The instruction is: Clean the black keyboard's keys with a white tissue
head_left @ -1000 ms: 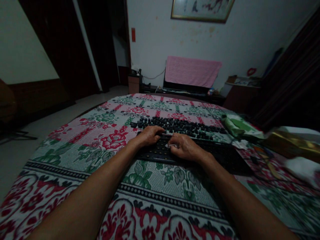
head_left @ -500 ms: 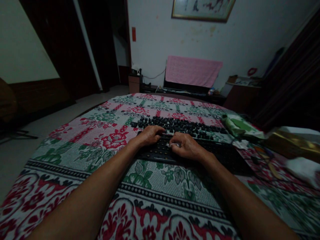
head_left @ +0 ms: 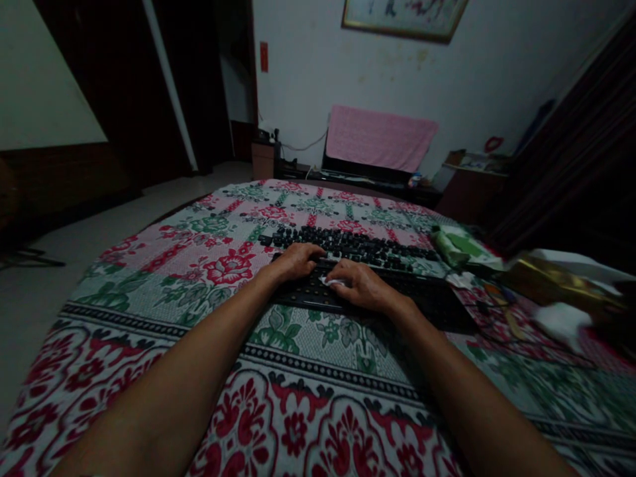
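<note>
A black keyboard (head_left: 311,301) with its keycaps off lies on a floral cloth, bare key sockets showing. My left hand (head_left: 298,260) rests at its far left edge, fingers bent over the edge and thumb on the near side, gripping it. In my right hand (head_left: 362,283) a small white wipe (head_left: 334,283) is pinched and pressed against the key sockets, right of my left hand. Part of the keyboard is hidden beneath my right hand and forearm. Many loose black keycaps (head_left: 352,242) are spread along the keyboard's far side.
The floral cloth (head_left: 199,265) covers the large surface. To the right are a green wipes pack (head_left: 460,245), a crumpled white tissue (head_left: 461,280), cables, a gold box (head_left: 556,281) and a white bundle (head_left: 561,321). A pink towel (head_left: 380,137) hangs over a dark screen by the wall.
My right hand has moved the wipe slightly left across the sockets, closer to my left hand. My left hand stays at the keyboard's edge. The camera view has shifted a little.
</note>
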